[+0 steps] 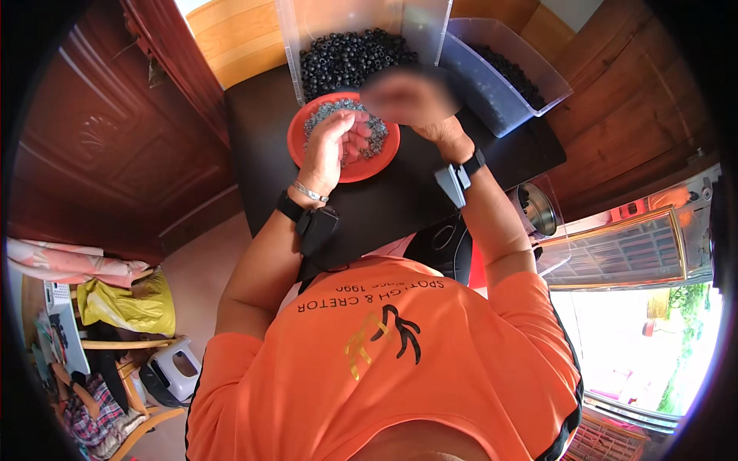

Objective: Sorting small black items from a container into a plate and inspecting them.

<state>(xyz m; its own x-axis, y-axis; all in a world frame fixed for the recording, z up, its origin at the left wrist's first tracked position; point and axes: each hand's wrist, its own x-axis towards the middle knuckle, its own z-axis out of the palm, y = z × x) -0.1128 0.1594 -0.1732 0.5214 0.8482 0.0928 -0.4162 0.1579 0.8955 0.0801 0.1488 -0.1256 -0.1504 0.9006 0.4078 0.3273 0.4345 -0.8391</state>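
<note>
My left hand (344,143) is over a round red bowl (355,175) filled with small silvery metal pieces (377,138). Its fingers curl in toward the thumb; anything held in them is too small to make out. To the right of the bowl's rim is my right hand (419,104), its fingers smeared by a blur, so I cannot tell how they are set or whether they hold anything. Behind the bowl, a clear plastic bin (425,32) holds a heap of small black ring-like parts (350,58).
A second translucent bin (500,115) with dark parts stands at the right of the dark tabletop (261,146). A metal bowl (540,209) sits beside my right forearm. At left are a wooden door (100,138), a yellow bag (131,303) and another seated person (92,407).
</note>
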